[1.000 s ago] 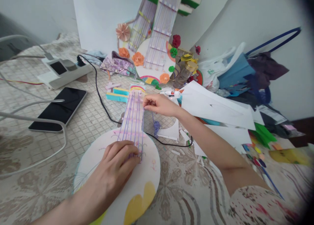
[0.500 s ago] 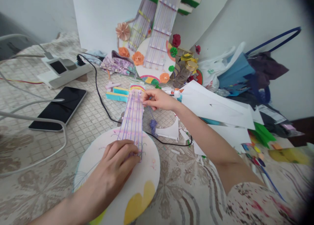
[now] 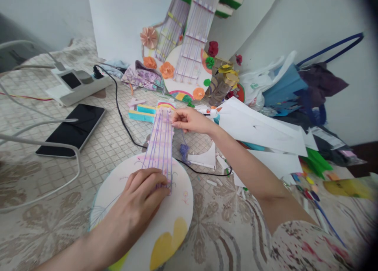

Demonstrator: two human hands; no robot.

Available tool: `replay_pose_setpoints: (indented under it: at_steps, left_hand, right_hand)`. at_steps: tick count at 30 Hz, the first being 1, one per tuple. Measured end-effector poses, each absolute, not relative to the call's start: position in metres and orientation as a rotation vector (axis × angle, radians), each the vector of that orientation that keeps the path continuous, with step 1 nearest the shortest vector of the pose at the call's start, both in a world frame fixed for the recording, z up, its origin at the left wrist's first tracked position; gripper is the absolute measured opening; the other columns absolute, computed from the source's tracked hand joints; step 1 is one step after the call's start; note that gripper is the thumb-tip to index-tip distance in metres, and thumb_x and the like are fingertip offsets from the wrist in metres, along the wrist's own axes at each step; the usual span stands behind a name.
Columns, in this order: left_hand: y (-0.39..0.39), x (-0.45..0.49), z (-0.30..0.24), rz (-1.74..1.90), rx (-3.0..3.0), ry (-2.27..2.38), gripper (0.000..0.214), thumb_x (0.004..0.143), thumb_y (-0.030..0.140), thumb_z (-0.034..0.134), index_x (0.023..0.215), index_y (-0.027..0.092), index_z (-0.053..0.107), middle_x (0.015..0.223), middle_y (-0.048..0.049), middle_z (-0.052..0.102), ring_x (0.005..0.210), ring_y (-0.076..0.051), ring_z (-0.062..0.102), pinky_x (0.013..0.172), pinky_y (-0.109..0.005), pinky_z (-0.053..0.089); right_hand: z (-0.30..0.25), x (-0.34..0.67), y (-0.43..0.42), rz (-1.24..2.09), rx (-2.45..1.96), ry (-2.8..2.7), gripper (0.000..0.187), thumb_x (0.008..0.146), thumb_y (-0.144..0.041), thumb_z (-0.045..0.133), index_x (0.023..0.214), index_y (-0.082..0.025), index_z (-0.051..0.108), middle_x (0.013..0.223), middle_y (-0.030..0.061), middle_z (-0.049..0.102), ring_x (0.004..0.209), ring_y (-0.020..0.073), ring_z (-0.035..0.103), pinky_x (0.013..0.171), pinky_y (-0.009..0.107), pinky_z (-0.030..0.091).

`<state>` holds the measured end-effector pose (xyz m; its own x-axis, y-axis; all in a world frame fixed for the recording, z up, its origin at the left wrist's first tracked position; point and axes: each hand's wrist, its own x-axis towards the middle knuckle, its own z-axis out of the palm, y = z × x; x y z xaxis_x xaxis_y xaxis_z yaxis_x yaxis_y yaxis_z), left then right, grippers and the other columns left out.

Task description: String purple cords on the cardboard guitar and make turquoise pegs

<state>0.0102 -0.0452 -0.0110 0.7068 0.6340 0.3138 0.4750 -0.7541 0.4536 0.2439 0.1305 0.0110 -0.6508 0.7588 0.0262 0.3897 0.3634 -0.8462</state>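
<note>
A handmade paper guitar (image 3: 177, 202) lies on the table, its round white body towards me and its pinkish neck pointing away. Several purple yarn strings (image 3: 158, 145) run along the neck onto the body. Across the body rests my left hand (image 3: 146, 194), its curled fingertips pressing the yarn near its lower end. My right hand (image 3: 189, 120) is closed in a pinch at the right edge of the neck's top. A strand drops from it to a small purple yarn bundle (image 3: 184, 152). The strand inside the pinch is mostly hidden. Blue and yellow pegs (image 3: 141, 115) stick out left of the neck.
Two decorated paper guitars (image 3: 189, 62) stand against a white board behind. At left lie a phone (image 3: 72, 131), a power strip (image 3: 79, 90) and white cables. A black cord (image 3: 119, 105) passes under the neck. White sheets (image 3: 260, 125), paper scraps and bags (image 3: 283, 86) are at right.
Both hands stay almost where they were, on the guitar and at the neck's top. The whole view shifts very slightly.
</note>
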Motion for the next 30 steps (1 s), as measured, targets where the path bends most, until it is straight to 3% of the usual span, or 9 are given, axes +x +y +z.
replay_pose_setpoints:
  at_steps: [7,14,24,30]
  left_hand:
    - [-0.046,0.010,-0.012,0.655,2.571,0.873,0.022,0.091,0.006,0.045,0.106,0.019,0.055,0.113,-0.0071,0.055,0.113,-0.026,0.043,0.090,-0.044,0.040]
    - [-0.047,0.009,-0.012,0.631,2.561,0.875,0.024,0.091,0.005,0.045,0.107,0.020,0.054,0.115,-0.0067,0.055,0.114,-0.025,0.041,0.092,-0.045,0.039]
    - [-0.047,0.009,-0.013,0.656,2.556,0.865,0.024,0.091,0.005,0.044,0.108,0.019,0.054,0.116,-0.0071,0.054,0.115,-0.025,0.041,0.091,-0.043,0.040]
    - [-0.047,0.009,-0.012,0.655,2.561,0.873,0.024,0.091,0.005,0.044,0.108,0.019,0.053,0.115,-0.0070,0.055,0.114,-0.024,0.042,0.092,-0.044,0.040]
  right_hand:
    - [0.012,0.245,0.133,0.838,-1.029,-2.382,0.015,0.080,-0.025,0.061,0.071,-0.016,0.052,0.062,-0.0036,0.051,0.057,0.0096,0.046,0.056,0.022,0.037]
    - [0.011,0.242,0.134,0.426,-0.905,-2.565,0.012,0.086,-0.017,0.053,0.074,-0.017,0.052,0.078,0.0027,0.057,0.077,0.0162,0.051,0.072,0.027,0.036]
    - [0.009,0.245,0.143,0.399,-0.925,-2.583,0.014,0.085,-0.018,0.055,0.073,-0.018,0.049,0.074,0.0006,0.052,0.072,0.0153,0.048,0.068,0.025,0.033]
    - [0.011,0.247,0.148,0.576,-0.980,-2.500,0.008,0.078,-0.012,0.058,0.072,-0.016,0.054,0.069,0.0000,0.055,0.067,0.0135,0.050,0.065,0.024,0.034]
